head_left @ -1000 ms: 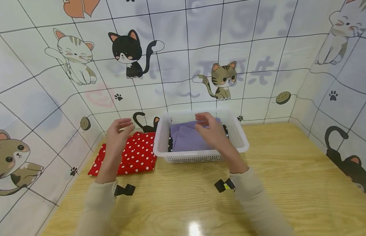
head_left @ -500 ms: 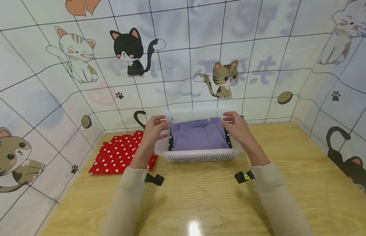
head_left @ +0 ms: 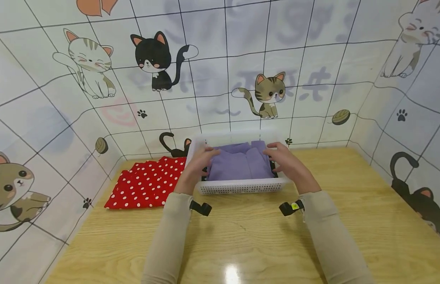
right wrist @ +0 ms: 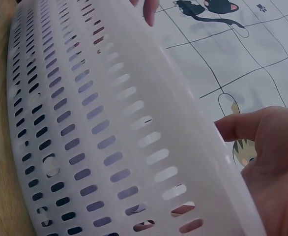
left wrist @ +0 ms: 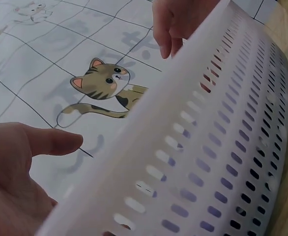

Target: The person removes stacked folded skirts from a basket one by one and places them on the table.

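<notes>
left hand [head_left: 199, 161] and right hand [head_left: 285, 158] were lowered, half-spread, seemingly empty. between, purple cloth [head_left: 234, 165] is basketed (leftward red cloth [head_left: 145, 183] isn't).

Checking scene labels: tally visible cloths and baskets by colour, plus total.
Red cloth: 1
Purple cloth: 1, counting the folded pile as one
Black cloth: 1, mostly hidden, taken as one
White basket: 1
Total: 4
</notes>
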`<act>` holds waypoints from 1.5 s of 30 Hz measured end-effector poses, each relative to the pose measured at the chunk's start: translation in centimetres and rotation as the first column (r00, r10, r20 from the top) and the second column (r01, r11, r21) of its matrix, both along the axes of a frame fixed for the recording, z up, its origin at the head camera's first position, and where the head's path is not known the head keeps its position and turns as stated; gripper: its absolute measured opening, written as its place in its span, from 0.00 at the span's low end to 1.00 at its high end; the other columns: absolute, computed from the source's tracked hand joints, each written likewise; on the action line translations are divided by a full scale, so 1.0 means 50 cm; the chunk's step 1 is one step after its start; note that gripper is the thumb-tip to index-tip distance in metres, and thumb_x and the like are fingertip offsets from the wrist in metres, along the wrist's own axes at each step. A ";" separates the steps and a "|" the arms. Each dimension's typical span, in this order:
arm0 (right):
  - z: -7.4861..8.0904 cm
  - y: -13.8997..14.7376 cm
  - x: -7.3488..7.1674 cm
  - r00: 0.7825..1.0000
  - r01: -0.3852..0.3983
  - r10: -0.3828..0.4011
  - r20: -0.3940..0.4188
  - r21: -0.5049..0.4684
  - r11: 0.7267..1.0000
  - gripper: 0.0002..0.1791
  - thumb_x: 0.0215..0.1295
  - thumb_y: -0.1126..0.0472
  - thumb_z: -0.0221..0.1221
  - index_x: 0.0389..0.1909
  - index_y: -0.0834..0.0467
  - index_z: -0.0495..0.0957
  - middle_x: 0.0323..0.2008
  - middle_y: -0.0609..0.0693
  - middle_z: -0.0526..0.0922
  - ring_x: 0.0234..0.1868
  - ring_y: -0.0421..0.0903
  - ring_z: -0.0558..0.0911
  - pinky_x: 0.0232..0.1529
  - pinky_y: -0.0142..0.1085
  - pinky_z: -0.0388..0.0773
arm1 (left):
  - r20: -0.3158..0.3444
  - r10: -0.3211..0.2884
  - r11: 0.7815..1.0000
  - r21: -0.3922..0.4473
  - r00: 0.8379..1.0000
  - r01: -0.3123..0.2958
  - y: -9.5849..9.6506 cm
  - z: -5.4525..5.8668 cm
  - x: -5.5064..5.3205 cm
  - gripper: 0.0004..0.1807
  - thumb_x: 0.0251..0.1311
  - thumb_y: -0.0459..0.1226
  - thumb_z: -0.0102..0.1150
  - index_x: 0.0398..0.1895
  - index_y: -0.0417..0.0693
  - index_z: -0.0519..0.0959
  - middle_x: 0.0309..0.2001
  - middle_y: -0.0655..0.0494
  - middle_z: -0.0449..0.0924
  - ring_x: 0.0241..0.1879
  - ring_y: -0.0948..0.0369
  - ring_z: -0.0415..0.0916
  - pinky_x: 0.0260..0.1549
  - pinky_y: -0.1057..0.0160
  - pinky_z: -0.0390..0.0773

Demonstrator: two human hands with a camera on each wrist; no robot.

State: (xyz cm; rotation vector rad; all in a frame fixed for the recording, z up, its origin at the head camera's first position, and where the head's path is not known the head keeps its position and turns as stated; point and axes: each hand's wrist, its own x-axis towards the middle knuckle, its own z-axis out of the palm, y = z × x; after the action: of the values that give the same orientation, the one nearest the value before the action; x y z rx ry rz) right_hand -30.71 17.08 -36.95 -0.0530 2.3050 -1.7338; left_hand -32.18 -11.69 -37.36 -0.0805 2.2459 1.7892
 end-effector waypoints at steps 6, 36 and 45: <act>-0.007 0.000 0.001 0.995 -0.020 0.014 0.103 0.056 0.998 0.42 0.79 0.48 0.48 0.82 0.63 0.41 0.81 0.67 0.45 0.81 0.68 0.52 0.73 0.67 0.62 | 0.046 -0.006 1.000 -0.021 0.999 0.007 -0.003 -0.021 0.001 0.43 0.68 0.54 0.61 0.80 0.49 0.56 0.79 0.46 0.56 0.79 0.37 0.52 0.71 0.28 0.61; -0.017 -0.020 -0.020 0.991 -0.109 0.102 0.087 0.081 0.991 0.38 0.78 0.51 0.51 0.79 0.66 0.54 0.83 0.64 0.45 0.82 0.68 0.49 0.78 0.64 0.56 | 0.184 -0.107 0.989 0.118 0.977 0.086 -0.032 -0.017 -0.022 0.53 0.67 0.56 0.61 0.83 0.46 0.42 0.82 0.38 0.43 0.82 0.38 0.45 0.78 0.37 0.53; -0.022 -0.018 -0.029 0.991 -0.104 0.110 0.071 -0.087 0.991 0.41 0.77 0.55 0.52 0.80 0.71 0.46 0.84 0.62 0.34 0.84 0.61 0.42 0.81 0.59 0.51 | 0.162 -0.096 0.988 0.139 0.982 0.073 -0.022 -0.017 -0.024 0.45 0.65 0.51 0.64 0.78 0.48 0.53 0.80 0.46 0.50 0.80 0.45 0.50 0.79 0.41 0.55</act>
State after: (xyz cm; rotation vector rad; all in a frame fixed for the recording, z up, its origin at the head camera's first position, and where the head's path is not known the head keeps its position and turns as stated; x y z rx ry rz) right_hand -32.15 16.19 -38.06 -0.1221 2.1353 -1.7467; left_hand -33.36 -12.80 -38.22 -0.1045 1.9799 1.8095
